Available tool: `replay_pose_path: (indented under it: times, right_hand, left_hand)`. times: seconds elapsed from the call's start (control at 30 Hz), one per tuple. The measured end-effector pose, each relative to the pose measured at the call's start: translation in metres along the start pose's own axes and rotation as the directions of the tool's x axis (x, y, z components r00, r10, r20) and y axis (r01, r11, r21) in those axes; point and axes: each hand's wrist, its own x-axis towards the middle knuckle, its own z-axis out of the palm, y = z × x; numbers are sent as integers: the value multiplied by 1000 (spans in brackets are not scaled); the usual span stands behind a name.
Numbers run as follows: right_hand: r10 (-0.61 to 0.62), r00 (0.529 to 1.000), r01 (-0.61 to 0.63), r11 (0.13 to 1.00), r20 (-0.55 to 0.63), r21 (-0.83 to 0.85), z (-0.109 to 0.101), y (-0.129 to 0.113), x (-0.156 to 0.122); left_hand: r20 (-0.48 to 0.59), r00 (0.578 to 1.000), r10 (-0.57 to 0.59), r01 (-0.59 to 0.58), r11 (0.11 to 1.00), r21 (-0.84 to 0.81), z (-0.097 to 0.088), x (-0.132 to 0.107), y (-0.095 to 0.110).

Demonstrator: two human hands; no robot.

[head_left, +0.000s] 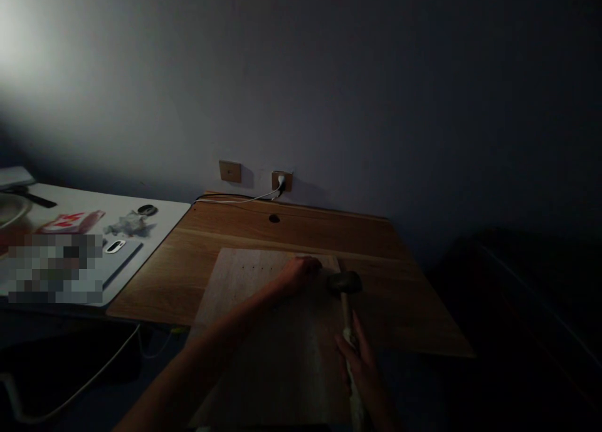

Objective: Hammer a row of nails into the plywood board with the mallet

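My right hand (364, 360) is wrapped round the handle of a hammer (345, 284). Its dark, thick head points away from me, and pale wrapping covers the lower part of the wooden handle. Just left of the hammer head, my left hand (299, 273) rests on a pale wooden board (268, 344), near its far right corner. The fingers there are closed in a pinch; what they hold, if anything, is too dark and small to make out. A row of several small dark dots (253, 268), nails or holes, runs along the board's far edge toward my left hand.
Under the board lies a brown wooden tabletop (399, 294) with a round cable hole (274, 219). A wall socket (282, 180) holds a plug with cables. On the left, a white table (164, 212) bears crumpled plastic (129, 224), a scale-like device (123, 256) and a bowl (14, 209).
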Motion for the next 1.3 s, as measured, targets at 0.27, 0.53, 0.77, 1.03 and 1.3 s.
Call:
replay_pose_path:
  times: [0.27,0.53,0.77,1.03,1.3]
  right_hand:
    - [-47,999,47,998,19,-33,3,12,9]
    - [-95,995,94,995,-23,-20,4,19,12]
    - [-127,991,128,992,-43,16,8,14,8]
    - [-202,976,203,979,-78,1,6,21,13]
    - [-182,980,183,983,-80,-1,6,23,14]
  left_hand:
    - [13,997,-78,78,997,-1,0,-1,1]
    - [40,995,-89,88,996,36,-4,-2,6]
    - [14,999,-33,33,998,48,0,0,3]
    - [-31,999,-36,38,998,58,0,-1,4]
    - [16,998,-56,55,998,15,-3,-2,8]
